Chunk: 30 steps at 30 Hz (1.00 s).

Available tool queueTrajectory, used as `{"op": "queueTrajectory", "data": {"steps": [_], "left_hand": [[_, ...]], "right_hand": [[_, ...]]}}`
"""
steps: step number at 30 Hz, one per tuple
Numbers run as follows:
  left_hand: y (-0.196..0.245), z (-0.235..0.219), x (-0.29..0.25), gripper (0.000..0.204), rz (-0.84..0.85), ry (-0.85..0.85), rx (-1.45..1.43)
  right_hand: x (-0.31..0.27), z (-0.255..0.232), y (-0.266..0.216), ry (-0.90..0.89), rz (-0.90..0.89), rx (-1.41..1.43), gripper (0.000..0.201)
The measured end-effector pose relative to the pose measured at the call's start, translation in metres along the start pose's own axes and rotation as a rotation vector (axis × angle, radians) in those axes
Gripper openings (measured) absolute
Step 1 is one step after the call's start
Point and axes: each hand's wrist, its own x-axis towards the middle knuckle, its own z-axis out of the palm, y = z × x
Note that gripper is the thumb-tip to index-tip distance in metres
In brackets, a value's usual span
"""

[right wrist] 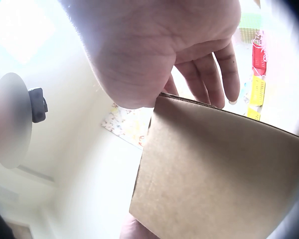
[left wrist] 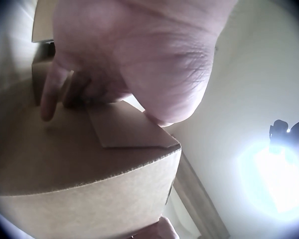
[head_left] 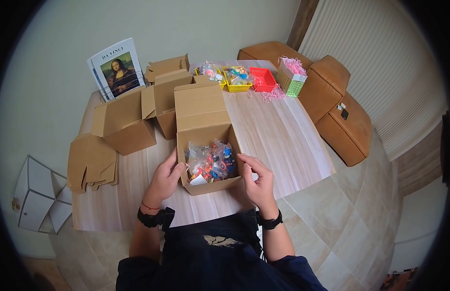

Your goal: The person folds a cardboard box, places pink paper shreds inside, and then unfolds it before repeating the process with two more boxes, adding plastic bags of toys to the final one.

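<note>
An open brown cardboard box (head_left: 210,186) stands at the near edge of the wooden table (head_left: 283,140), its lid flap standing up behind it. Inside lie several small colourful toys in clear bags (head_left: 210,162). My left hand (head_left: 166,177) grips the box's left wall, thumb at the rim. In the left wrist view the left hand (left wrist: 139,55) curls its fingers onto the box (left wrist: 79,169). My right hand (head_left: 256,179) holds the right wall. In the right wrist view the right hand (right wrist: 154,45) lies along the box (right wrist: 219,169), with the thumb over its top edge.
Two more open boxes (head_left: 125,123) (head_left: 166,104) stand at the left rear, with flat cardboard blanks (head_left: 91,162) beside them. A Da Vinci book (head_left: 118,68) leans at the back. Yellow basket (head_left: 238,80), red basket (head_left: 263,79) and green gift bag (head_left: 290,77) sit far right. A brown sofa (head_left: 339,114) flanks the table.
</note>
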Motion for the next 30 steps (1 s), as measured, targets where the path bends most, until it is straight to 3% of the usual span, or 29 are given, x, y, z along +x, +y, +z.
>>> {"op": "queueTrajectory", "data": {"steps": [9, 12, 15, 30], "left_hand": [[-0.002, -0.002, -0.001, 0.059, -0.020, -0.022, -0.050], [-0.003, -0.002, 0.000, 0.059, -0.017, -0.026, -0.052], [-0.003, -0.002, 0.000, 0.060, -0.029, -0.029, -0.050], [0.008, -0.005, 0.000, 0.061, -0.053, -0.047, -0.083]], "right_hand": [[0.002, -0.001, 0.004, 0.004, -0.046, 0.010, 0.028], [0.001, -0.003, -0.001, -0.026, 0.045, 0.051, 0.028], [0.002, -0.001, 0.004, 0.001, -0.033, 0.018, 0.028], [0.006, -0.003, 0.006, -0.028, -0.042, 0.012, 0.028]]}}
